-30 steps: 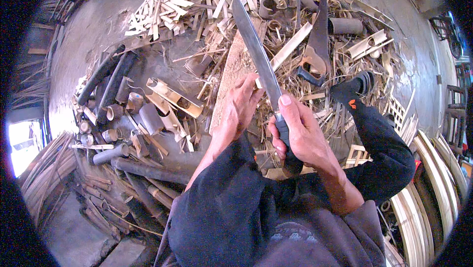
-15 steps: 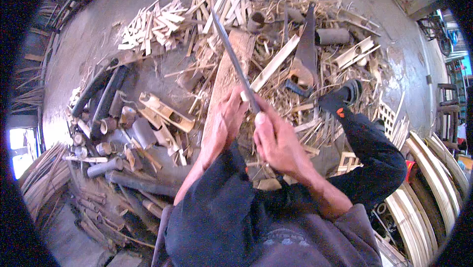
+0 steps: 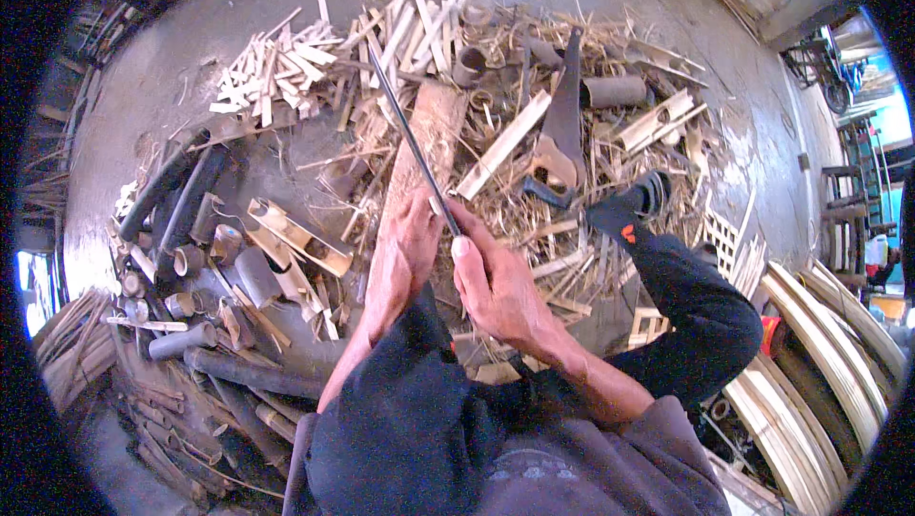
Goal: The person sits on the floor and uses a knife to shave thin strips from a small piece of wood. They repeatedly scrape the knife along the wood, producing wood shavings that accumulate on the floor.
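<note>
My right hand (image 3: 503,289) is closed round the handle of a long, narrow-bladed knife (image 3: 412,140), thumb lying along its top. The blade points away and to the left, crossing above a worn wooden plank (image 3: 434,121). Beside the knife's near end, my left hand (image 3: 405,240) is closed over the plank, holding a small pale piece of bamboo (image 3: 437,202) that shows at its fingertips. Most of that piece is hidden by the fingers and blade. Right of the plank lies a split bamboo length (image 3: 505,144), then a handsaw (image 3: 560,121) with a wooden handle.
Cut pale strips (image 3: 286,68) lie piled at the far left of the floor. Shavings (image 3: 496,40) and offcuts surround the plank. Bamboo tubes (image 3: 255,276) and halves crowd the left side. My bent right leg (image 3: 701,278) and long bamboo slats (image 3: 791,421) are at the right.
The whole view has shifted, so the scene sits a little further left and lower. The knife has moved slightly left over the plank. Both hands keep their grip.
</note>
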Demonstrator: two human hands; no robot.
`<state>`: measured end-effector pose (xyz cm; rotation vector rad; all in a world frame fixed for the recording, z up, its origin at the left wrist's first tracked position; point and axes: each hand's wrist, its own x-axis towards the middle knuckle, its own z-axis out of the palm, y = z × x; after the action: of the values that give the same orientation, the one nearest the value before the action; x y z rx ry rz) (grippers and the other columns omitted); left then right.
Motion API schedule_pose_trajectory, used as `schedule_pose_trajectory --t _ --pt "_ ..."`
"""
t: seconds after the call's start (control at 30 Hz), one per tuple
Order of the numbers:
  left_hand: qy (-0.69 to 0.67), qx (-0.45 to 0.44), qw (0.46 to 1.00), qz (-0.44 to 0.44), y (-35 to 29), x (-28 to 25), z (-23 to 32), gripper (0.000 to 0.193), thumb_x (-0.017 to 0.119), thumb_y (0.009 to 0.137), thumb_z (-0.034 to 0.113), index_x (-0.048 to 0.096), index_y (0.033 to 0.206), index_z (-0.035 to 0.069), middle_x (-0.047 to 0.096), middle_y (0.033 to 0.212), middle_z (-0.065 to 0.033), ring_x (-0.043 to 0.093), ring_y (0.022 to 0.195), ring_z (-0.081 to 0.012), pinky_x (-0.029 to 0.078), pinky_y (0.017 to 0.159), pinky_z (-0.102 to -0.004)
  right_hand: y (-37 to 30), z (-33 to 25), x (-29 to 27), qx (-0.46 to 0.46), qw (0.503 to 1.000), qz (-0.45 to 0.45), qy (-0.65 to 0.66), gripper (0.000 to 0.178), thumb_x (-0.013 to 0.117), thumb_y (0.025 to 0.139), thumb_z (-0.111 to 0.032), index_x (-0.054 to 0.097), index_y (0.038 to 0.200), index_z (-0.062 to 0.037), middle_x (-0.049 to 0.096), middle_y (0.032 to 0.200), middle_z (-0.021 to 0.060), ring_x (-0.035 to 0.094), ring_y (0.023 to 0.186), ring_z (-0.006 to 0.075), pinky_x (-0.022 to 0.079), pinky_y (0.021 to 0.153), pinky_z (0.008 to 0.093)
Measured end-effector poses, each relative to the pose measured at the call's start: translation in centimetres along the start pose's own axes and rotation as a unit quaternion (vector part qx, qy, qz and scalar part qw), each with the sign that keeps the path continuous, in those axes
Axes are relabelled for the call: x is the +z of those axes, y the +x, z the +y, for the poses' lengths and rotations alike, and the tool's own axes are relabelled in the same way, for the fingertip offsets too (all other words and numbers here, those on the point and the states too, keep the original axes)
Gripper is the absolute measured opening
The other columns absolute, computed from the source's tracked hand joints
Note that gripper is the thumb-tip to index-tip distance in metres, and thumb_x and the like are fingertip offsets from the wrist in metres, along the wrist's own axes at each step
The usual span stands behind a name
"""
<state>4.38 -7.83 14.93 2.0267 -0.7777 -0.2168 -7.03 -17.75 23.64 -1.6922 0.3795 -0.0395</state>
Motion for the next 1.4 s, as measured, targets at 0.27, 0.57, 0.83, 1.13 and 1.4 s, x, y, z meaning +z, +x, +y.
schedule_pose_trajectory --t 0.27,0.57,0.83,1.13,1.4 --pt "0.058 0.133 0.986 0.076 -1.8 1.3 -2.3 0.038 0.063 0.085 0.014 0.053 0.119 0.001 0.061 0.109 -0.0213 0.059 0.103 -0.0377 0.049 0.084 -0.0426 0.5 0.2 -0.2 0.060 0.997 0.006 -0.038 0.046 0.038 0.099 -0.026 0.037 0.144 -0.0159 0.056 0.066 0.0089 0.053 0.058 0.0160 0.047 0.059 0.0340" --pt "0.033 -0.022 0.996 -0.082 -2.9 -1.4 -3.5 0.055 0.068 0.081 0.027 0.050 0.125 0.000 0.060 0.114 -0.0225 0.056 0.109 -0.0381 0.046 0.092 -0.0441 1.0 2.8 0.3 0.005 0.992 -0.052 -0.116 0.052 0.039 0.099 -0.028 0.028 0.146 -0.0074 0.062 0.074 0.0228 0.064 0.069 0.0314 0.048 0.067 0.0396" --pt "0.086 -0.127 0.988 -0.034 -3.3 -8.7 1.7 0.039 0.065 0.084 0.022 0.058 0.115 -0.001 0.063 0.108 -0.0200 0.061 0.102 -0.0341 0.047 0.089 -0.0394 0.9 -1.2 -0.6 0.073 0.985 -0.086 -0.127 0.056 0.039 0.098 -0.034 0.029 0.144 -0.0034 0.061 0.094 0.0334 0.062 0.089 0.0460 0.048 0.080 0.0450" --pt "0.033 0.052 0.993 0.100 2.6 -3.2 3.6 0.021 0.072 0.076 0.009 0.064 0.094 0.003 0.063 0.094 -0.0113 0.062 0.082 -0.0239 0.049 0.075 -0.0340 4.0 6.7 -0.1 0.012 0.988 -0.058 -0.146 0.062 0.047 0.095 -0.040 0.032 0.143 -0.0041 0.061 0.098 0.0243 0.059 0.093 0.0390 0.045 0.082 0.0444" --pt "0.013 -0.015 0.983 0.183 5.5 -2.1 3.2 0.017 0.073 0.078 0.014 0.067 0.088 0.002 0.060 0.078 -0.0073 0.057 0.068 -0.0170 0.046 0.066 -0.0298 5.9 8.0 -2.3 -0.115 0.975 -0.033 -0.188 0.029 0.062 0.083 -0.020 0.050 0.100 0.0002 0.060 0.080 0.0249 0.062 0.080 0.0412 0.046 0.068 0.0470"
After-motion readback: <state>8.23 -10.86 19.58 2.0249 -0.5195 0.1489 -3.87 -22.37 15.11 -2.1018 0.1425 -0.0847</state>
